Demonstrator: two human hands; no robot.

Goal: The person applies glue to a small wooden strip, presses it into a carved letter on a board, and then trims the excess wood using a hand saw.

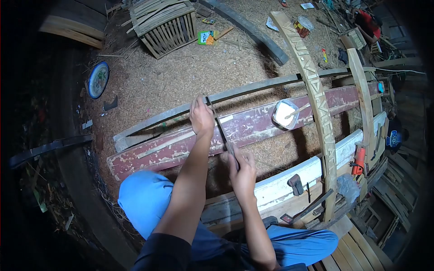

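Note:
A long, thin, dark metal blade (220, 126) slants between my two hands, above a worn red-painted plank (246, 125). My left hand (202, 118) is closed at its far end, beside a long curved grey beam (253, 88). My right hand (242, 170) is wrapped round the near end, which the fingers partly cover. Whether the blade touches the beam I cannot tell. To the right, a tub of white paste (285, 114) with a stick in it rests on the red plank.
A carved curved wooden piece (316, 97) and a plain one (360, 86) lie across the planks. Near my right knee are a dark block (295, 184), a curved tool (307, 210) and an orange bottle (358, 160). A slatted crate (165, 29) stands behind; someone in red (368, 25) is farther back.

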